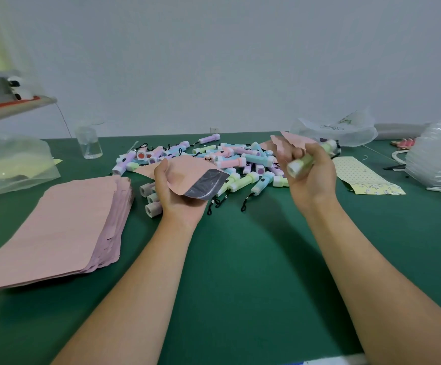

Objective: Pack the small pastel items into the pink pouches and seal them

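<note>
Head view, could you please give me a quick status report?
Left hand holds open pink pouch. Right hand grips green item, not yet in. Pouch mouth unblocked; loose pile behind.

Left hand pinches pouch, right hand grips pastel item.

One wide-angle camera is looking forward and down from the person's head, across the desk toward the wall, sitting near the left hand and right hand.
</note>
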The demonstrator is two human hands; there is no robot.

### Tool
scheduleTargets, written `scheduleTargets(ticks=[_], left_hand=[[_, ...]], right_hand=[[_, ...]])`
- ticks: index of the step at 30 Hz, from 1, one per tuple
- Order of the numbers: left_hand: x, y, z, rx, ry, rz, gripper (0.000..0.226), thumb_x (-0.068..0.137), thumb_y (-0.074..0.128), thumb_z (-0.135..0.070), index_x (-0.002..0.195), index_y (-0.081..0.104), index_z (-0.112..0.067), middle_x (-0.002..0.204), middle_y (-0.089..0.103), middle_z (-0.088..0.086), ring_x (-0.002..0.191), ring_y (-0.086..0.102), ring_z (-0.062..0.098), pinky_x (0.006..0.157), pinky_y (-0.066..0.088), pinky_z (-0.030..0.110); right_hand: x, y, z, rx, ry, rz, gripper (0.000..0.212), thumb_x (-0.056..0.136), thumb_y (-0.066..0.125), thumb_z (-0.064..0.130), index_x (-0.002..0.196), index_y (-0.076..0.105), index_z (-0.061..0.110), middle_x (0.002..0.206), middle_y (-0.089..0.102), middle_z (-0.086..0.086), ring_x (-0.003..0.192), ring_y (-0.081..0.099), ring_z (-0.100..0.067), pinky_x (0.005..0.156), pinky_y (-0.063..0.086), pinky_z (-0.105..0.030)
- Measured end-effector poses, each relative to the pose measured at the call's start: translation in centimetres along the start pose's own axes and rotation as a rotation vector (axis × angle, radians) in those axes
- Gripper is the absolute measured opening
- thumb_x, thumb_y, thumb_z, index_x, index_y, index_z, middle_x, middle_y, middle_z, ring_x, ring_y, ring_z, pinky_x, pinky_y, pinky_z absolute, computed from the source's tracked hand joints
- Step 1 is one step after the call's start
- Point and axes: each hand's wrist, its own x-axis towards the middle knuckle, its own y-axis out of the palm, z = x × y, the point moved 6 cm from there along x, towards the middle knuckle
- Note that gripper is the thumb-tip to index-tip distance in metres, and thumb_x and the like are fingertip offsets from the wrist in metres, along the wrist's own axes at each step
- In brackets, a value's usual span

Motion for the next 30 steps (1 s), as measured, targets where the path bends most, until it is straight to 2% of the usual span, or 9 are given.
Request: scheduleTargets(ticks=[1,3,7,14,19,21,23,25,30], left_hand=[[0.0,0.0,0.0,0.001,0.001,-0.001,0.050,0.084,0.079,-0.045,0.119,0.067,-0.012,0.098,0.075,0.016,0.089,0.075,0.037,0.090,0.060,0.056],[0.0,0.0,-0.1,0.002,0.005,-0.003,0.050,0.084,0.079,-0.045,0.119,0.067,-0.012,0.100,0.075,0.016,0.092,0.074,0.037,0.091,0.059,0.056],[-0.1,0.0,-0.1,-0.005,0.009,-0.015,0.050,0.083,0.079,-0.045,0.119,0.067,-0.013,0.106,0.073,0.017,0.096,0.073,0.038,0.088,0.060,0.056],[0.0,-0.1,-0.2,-0.019,0.006,-0.027,0.048,0.085,0.077,-0.045,0.118,0.067,-0.013,0.114,0.069,0.017,0.106,0.068,0.039,0.101,0.053,0.060],[0.0,0.0,-0.2,-0.017,-0.006,-0.023,0.047,0.084,0.077,-0.044,0.118,0.067,-0.013,0.110,0.070,0.017,0.101,0.069,0.038,0.099,0.055,0.060],[0.1,0.0,-0.2,-0.013,-0.011,-0.019,0.049,0.084,0.078,-0.044,0.120,0.067,-0.013,0.111,0.069,0.017,0.100,0.069,0.038,0.099,0.055,0.060],[0.1,0.0,-0.2,-0.006,-0.013,-0.016,0.049,0.084,0.077,-0.044,0.121,0.067,-0.013,0.111,0.069,0.017,0.098,0.070,0.038,0.098,0.056,0.059],[0.1,0.0,-0.2,0.002,-0.012,-0.012,0.048,0.084,0.077,-0.044,0.120,0.067,-0.013,0.109,0.070,0.016,0.096,0.071,0.037,0.098,0.056,0.058],[0.1,0.0,-0.1,0.012,-0.012,-0.015,0.046,0.085,0.077,-0.043,0.118,0.067,-0.013,0.105,0.072,0.016,0.091,0.073,0.037,0.099,0.055,0.058]], right_hand=[[-0.1,0.1,0.1,-0.049,-0.001,-0.008,0.010,0.102,0.050,0.007,0.093,0.051,0.011,0.071,0.052,-0.003,0.054,0.052,-0.016,0.074,0.058,-0.037],[-0.3,0.5,0.0,-0.197,0.005,0.027,0.008,0.102,0.054,0.018,0.099,0.048,0.015,0.068,0.045,0.002,0.047,0.038,-0.014,0.060,0.050,-0.030],[-1.3,2.2,-1.3,-0.184,0.130,0.254,0.045,0.101,0.043,0.057,0.115,0.046,0.014,0.078,0.047,-0.004,0.062,0.044,-0.023,0.064,0.045,-0.034],[-1.7,2.7,-2.3,-0.370,0.125,0.320,0.070,0.104,0.018,0.069,0.127,0.056,0.016,0.082,0.055,0.000,0.066,0.048,-0.020,0.056,0.029,-0.030],[-1.7,2.2,-1.8,-0.563,0.054,0.174,0.060,0.089,0.048,0.076,0.096,0.059,0.017,0.063,0.046,0.007,0.049,0.030,-0.012,0.048,0.019,-0.025],[-1.7,2.2,-1.8,-0.541,0.054,0.165,0.056,0.082,0.056,0.073,0.096,0.058,0.019,0.063,0.044,0.008,0.050,0.028,-0.012,0.048,0.018,-0.027],[-1.9,2.2,-1.9,-0.495,0.077,0.188,0.054,0.087,0.054,0.073,0.081,0.057,0.019,0.061,0.039,0.005,0.052,0.026,-0.013,0.047,0.021,-0.026],[-2.1,2.1,-2.1,-0.508,0.128,0.167,0.063,0.087,0.051,0.076,0.060,0.040,0.020,0.057,0.031,0.003,0.052,0.022,-0.016,0.046,0.027,-0.025],[-1.8,1.5,-1.7,-0.593,0.144,0.085,0.048,0.087,0.051,0.052,0.061,0.028,0.020,0.059,0.024,0.003,0.058,0.015,-0.021,0.053,0.017,-0.032]])
